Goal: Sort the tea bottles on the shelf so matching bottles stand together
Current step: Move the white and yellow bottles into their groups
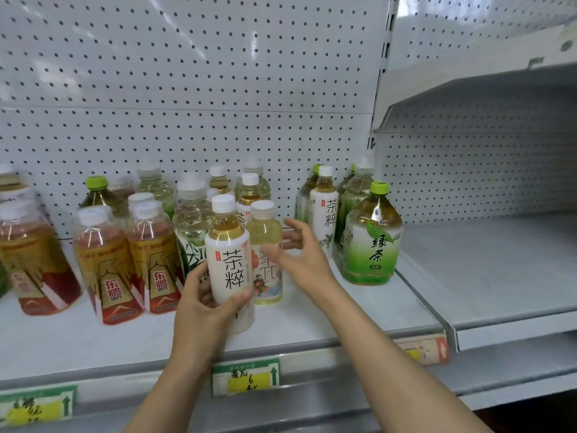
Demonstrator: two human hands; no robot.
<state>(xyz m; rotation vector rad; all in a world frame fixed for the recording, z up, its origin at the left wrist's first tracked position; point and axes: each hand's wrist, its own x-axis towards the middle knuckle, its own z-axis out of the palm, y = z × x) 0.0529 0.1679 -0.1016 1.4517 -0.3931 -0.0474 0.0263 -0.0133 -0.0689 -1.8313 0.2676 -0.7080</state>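
left-edge bottle (pixel 6 182) — cropped, blurred | right hand (pixel 299 251) fingers (pixel 292 226) — motion-blurred

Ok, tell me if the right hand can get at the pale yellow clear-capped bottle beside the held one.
Probably yes. The open right hand is already level with the pale yellow clear-capped bottle, on its free right side; the white-label bottle gripped by the left hand crowds only its left.

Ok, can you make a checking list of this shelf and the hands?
surface: white shelf, bare at right.
job's things: white-label tea bottle in left hand; matching one stands further right; pale tea bottle beside it.
clutter: red-label drinks; big green tea bottle.
hands: left hand grips the white-label bottle; right hand open, near the pale bottle.
cables: nothing seen.
surroundings: pegboard; price tags.
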